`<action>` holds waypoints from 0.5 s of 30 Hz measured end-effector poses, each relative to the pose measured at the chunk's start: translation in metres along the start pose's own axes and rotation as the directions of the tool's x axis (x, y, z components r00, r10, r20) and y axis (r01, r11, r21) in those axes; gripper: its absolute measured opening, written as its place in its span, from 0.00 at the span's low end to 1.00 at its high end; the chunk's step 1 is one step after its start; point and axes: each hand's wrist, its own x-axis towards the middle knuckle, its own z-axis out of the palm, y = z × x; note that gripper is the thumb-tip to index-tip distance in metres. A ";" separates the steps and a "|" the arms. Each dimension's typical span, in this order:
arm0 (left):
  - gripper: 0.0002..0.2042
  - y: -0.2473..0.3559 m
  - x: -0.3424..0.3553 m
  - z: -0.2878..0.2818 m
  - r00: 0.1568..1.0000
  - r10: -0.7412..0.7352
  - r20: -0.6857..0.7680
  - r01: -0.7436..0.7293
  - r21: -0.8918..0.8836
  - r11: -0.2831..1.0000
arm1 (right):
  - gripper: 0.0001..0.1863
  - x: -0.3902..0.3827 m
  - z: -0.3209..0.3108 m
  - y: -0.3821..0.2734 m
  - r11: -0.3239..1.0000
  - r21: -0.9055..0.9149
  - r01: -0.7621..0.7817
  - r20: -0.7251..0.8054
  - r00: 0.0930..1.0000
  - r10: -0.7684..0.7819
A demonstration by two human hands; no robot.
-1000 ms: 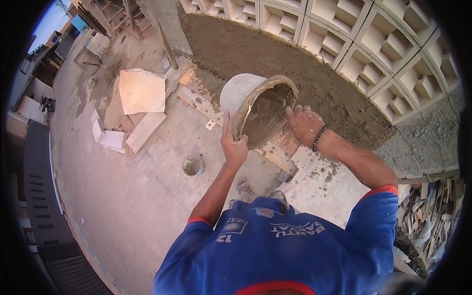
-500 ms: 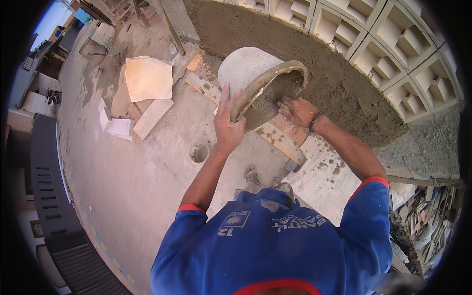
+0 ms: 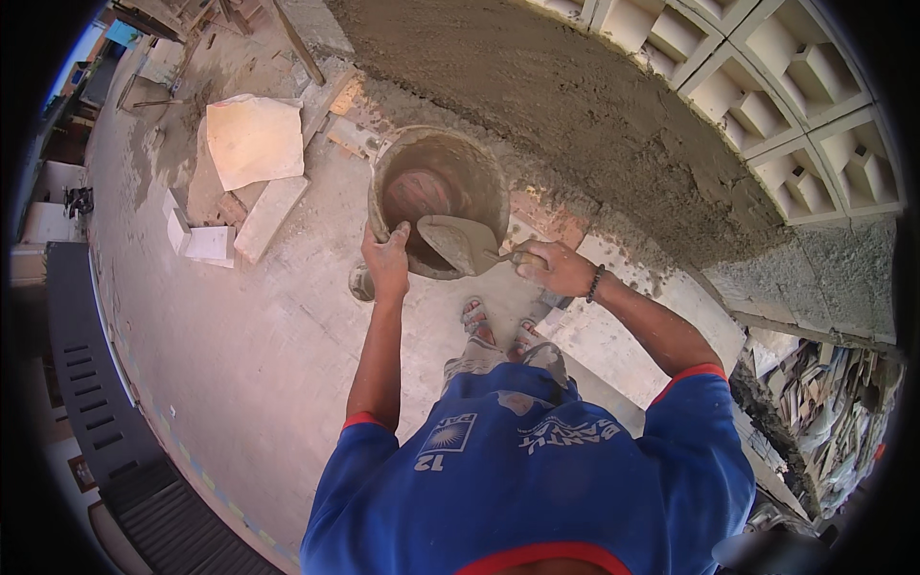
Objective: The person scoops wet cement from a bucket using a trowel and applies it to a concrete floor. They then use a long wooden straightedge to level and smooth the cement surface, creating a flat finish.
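A round, mortar-smeared bucket (image 3: 410, 153) is tipped so that I look inside at a reddish bottom with wet grey residue. My left hand (image 3: 386, 257) grips its near left rim, thumb on top. My right hand (image 3: 556, 268) is closed on the handle of a trowel, whose grey, mortar-coated blade (image 3: 458, 244) lies over the bucket's lower right rim. A smaller container (image 3: 361, 283) stands on the paving below, partly hidden behind the bucket and my left hand.
A wet plastered wall band (image 3: 537, 86) runs under white ventilation blocks (image 3: 819, 86). On the paving lie a pale square sheet (image 3: 251, 134), slabs (image 3: 271, 220) and spattered boards (image 3: 666, 287). A dark grille (image 3: 91, 374) edges the left; a rubble pile (image 3: 819, 422) is at lower right.
The bucket has turned from lying on its side to opening toward me and moved down-left with my left hand. The trowel has come out to its rim, its blade now visible.
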 end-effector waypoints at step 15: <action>0.24 -0.188 -0.094 -0.136 0.799 -0.393 -0.456 0.454 0.028 0.891 | 0.23 0.035 -0.078 0.041 0.912 -0.410 0.034 0.213 0.975 0.059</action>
